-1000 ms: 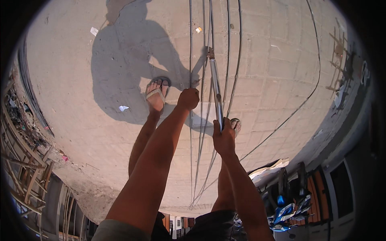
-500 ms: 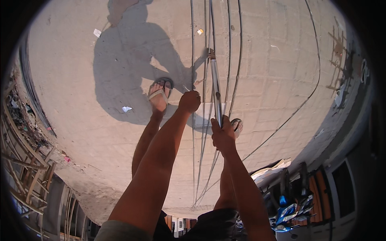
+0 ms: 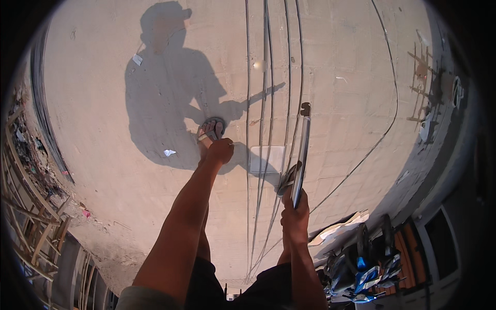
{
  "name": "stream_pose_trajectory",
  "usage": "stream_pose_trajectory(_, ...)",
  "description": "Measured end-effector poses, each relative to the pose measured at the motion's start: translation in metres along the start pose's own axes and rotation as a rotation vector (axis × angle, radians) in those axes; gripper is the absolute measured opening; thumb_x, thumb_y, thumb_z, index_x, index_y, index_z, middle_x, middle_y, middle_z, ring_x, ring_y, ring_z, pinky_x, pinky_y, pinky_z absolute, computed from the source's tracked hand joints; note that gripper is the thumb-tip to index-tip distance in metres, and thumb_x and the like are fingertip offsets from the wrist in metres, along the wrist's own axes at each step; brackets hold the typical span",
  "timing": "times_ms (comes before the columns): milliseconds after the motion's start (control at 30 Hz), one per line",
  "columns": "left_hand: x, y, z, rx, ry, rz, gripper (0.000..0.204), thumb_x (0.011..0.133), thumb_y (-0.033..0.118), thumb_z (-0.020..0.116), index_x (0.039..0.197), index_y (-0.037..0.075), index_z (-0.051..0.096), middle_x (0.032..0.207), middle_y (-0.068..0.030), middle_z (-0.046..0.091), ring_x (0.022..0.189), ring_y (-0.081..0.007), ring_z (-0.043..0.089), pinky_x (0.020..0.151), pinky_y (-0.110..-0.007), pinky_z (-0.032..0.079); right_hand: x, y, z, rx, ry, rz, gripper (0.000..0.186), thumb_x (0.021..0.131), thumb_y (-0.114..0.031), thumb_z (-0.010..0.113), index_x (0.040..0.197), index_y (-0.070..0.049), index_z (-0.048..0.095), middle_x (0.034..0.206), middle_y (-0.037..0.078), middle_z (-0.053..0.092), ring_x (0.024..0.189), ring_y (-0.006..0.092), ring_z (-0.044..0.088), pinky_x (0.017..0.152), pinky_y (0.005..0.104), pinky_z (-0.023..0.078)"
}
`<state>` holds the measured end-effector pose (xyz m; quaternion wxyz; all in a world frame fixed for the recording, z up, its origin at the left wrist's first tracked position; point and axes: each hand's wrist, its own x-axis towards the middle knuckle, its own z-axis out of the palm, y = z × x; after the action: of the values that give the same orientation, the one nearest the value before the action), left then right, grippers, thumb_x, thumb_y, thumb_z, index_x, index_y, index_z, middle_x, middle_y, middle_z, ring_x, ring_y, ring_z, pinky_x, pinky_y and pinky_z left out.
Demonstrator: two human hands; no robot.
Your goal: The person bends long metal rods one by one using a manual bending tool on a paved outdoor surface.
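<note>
My right hand (image 3: 294,209) grips a long silver metal bar (image 3: 303,147) with a dark notched head (image 3: 305,108), held to the right of several long thin rods (image 3: 247,77) stretching over the paved ground. My left hand (image 3: 221,150) is closed just above my left sandaled foot (image 3: 209,129); what its fingers hold, if anything, is too small to make out. My right sandal (image 3: 287,181) is partly hidden behind the bar. A pale square patch (image 3: 264,166) lies under the rods between my hands.
Dark bundled rods (image 3: 40,103) lie along the left edge, beside rubble and wooden slats (image 3: 44,227). At the right are a curved loose rod (image 3: 395,82) and a rusty grid (image 3: 421,82). Parked blue-and-black two-wheelers (image 3: 364,274) stand at lower right.
The bar has moved right and down with my right hand, its head now away from the rods it overlapped. My left hand has moved left and down. My right foot sits lower and further left.
</note>
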<state>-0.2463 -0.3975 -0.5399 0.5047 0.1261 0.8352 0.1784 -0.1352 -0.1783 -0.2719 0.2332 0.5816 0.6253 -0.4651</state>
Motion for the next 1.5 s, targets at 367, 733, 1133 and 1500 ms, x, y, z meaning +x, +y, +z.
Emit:
stream_pose_trajectory(367,-0.007,0.044,-0.115,0.133,0.138,-0.003,0.024,0.09,0.025,0.06,0.106,0.011,0.072,0.103,-0.0138,0.073,0.094,-0.0346,0.07,0.087,-0.042,0.055,-0.005,0.035,-0.064,0.514,-0.386,0.627,0.032,0.096,-0.022,0.061,0.12,-0.006,0.047,0.081,-0.001,0.05,0.053,0.0062,0.046,0.037,0.024,0.033)
stream_pose_trajectory(733,0.211,0.477,0.049,0.248,0.37,0.604,0.036,0.087,0.015,0.068,0.121,0.006,0.063,0.117,-0.0158,0.062,0.111,-0.0371,0.059,0.094,-0.046,0.049,0.106,0.077,-0.192,0.106,-0.294,0.202,0.055,0.095,-0.026,0.06,0.133,0.005,0.036,0.087,0.032,0.066,0.081,0.0483,0.067,0.072,0.0557,0.053)
stream_pose_trajectory(1133,0.355,0.8,0.214,0.915,0.308,0.714,0.064,0.084,0.024,0.067,0.143,0.009,0.049,0.14,-0.0154,0.045,0.132,-0.0315,0.041,0.108,-0.054,0.033,0.163,0.064,-0.333,0.355,-0.423,0.235,0.054,0.096,-0.023,0.055,0.135,0.007,0.033,0.084,0.029,0.067,0.079,0.0473,0.068,0.072,0.0558,0.054)
stream_pose_trajectory(1500,0.375,0.833,0.181,1.148,0.246,0.716,0.05,0.08,0.023,0.068,0.127,0.01,0.055,0.128,-0.0142,0.048,0.133,-0.0333,0.037,0.115,-0.065,0.017,0.169,0.051,-0.316,0.383,-0.481,0.198,0.06,0.099,-0.037,0.05,0.136,0.006,0.031,0.097,0.033,0.066,0.09,0.0482,0.067,0.078,0.0567,0.053)
